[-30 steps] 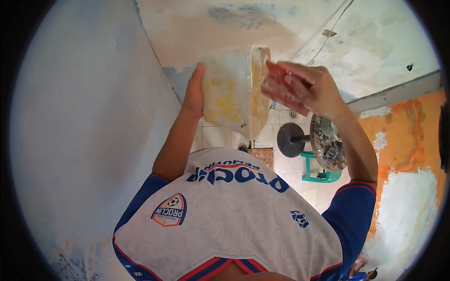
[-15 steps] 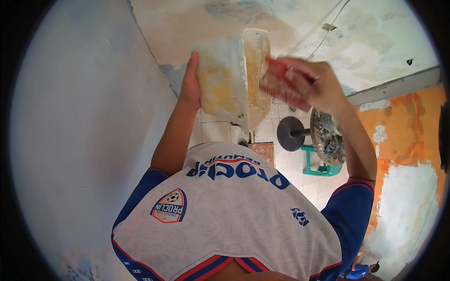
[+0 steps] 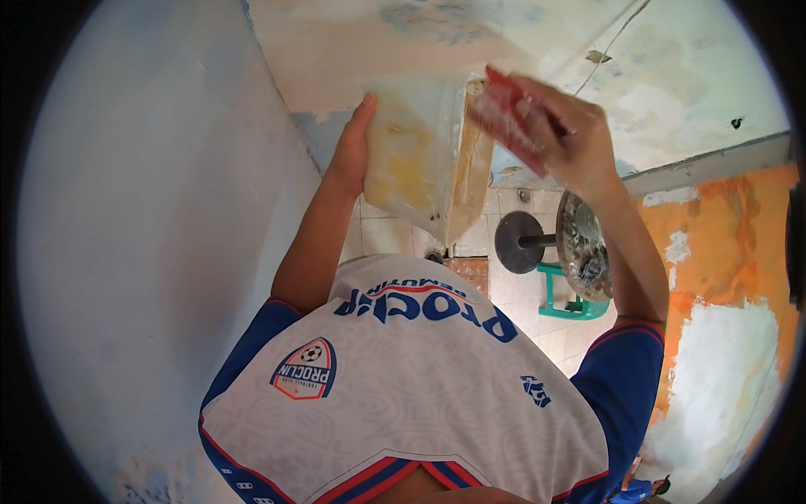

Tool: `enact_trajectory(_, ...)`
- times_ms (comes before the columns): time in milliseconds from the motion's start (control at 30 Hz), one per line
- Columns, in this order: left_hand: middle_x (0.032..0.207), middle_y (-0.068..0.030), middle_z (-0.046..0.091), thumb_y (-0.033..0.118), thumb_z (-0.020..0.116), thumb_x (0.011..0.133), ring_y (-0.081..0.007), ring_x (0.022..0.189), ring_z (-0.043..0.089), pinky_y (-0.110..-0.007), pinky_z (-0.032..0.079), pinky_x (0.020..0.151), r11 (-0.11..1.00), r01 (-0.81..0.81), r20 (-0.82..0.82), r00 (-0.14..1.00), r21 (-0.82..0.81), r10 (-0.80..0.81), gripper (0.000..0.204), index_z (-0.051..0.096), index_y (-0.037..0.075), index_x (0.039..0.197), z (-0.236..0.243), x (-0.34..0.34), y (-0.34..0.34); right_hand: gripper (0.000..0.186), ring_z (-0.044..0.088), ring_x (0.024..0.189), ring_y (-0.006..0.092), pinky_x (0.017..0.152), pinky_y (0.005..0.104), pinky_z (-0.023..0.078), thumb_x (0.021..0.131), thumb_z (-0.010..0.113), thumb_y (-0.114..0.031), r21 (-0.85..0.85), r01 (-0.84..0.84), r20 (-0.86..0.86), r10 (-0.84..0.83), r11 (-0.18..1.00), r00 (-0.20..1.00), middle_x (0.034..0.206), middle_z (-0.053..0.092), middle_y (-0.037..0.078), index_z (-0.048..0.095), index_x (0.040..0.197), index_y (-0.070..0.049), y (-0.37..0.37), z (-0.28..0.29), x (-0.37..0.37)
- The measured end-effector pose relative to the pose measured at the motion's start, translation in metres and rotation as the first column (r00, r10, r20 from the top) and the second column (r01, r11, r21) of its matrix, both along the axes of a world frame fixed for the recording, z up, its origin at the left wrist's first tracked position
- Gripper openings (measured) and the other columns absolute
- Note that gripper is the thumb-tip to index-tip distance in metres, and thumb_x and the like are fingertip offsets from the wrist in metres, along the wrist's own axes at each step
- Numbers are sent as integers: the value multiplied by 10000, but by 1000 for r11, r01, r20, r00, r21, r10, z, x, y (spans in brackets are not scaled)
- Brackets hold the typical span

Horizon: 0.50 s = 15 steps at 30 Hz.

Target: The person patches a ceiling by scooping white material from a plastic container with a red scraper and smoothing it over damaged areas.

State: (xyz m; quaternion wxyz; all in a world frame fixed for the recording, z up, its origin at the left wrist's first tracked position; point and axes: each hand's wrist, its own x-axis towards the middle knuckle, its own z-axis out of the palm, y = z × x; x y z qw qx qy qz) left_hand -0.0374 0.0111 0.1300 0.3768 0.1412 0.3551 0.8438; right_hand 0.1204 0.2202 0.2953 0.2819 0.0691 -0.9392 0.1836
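My left hand (image 3: 353, 147) grips the side of a translucent plastic container (image 3: 407, 168), its thumb up along the wall. The container is tilted with its mouth toward the right, and yellowish patches show through it. Whitish smears coat the rim and inner wall. My right hand (image 3: 579, 139) is closed around a red putty spreader (image 3: 510, 118), smeared with white and blurred by motion. The spreader's edge is at the upper part of the container's mouth; whether it touches the rim I cannot tell.
A patchy, partly plastered wall (image 3: 520, 50) stands ahead, a grey-white wall (image 3: 151, 210) at left. Below right are a round pedestal table (image 3: 583, 244) with clutter on it and a green stool (image 3: 571, 311). Another person (image 3: 642, 489) appears low at right, near an orange wall (image 3: 714, 235).
The container has shifted a little right and down. My right hand has raised the spreader from the middle of the container's mouth toward its upper end.
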Motion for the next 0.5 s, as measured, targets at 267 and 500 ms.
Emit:
enact_trajectory(267, 1229, -108, 688, 546, 440, 1071, -209, 1095, 688, -372, 565, 955, 998, 28, 5, 1000, 62, -28, 582, 588, 51, 1340, -4, 0, -4, 328, 707, 621, 216, 614, 305, 539, 950, 637, -45, -181, 63, 171, -31, 981, 985, 808, 743, 135, 687, 1273, -73, -14, 4, 1)
enact_trajectory(500, 1235, -105, 686, 548, 438, 1071, -206, 1096, 687, -368, 560, 959, 998, 15, 4, 1000, 66, -16, 586, 582, 57, 1358, -9, -7, -6, 280, 752, 755, 180, 697, 335, 589, 986, 651, -68, -34, -57, 457, 66, 998, 887, 909, 797, 81, 722, 1256, -76, -21, -21, 14)
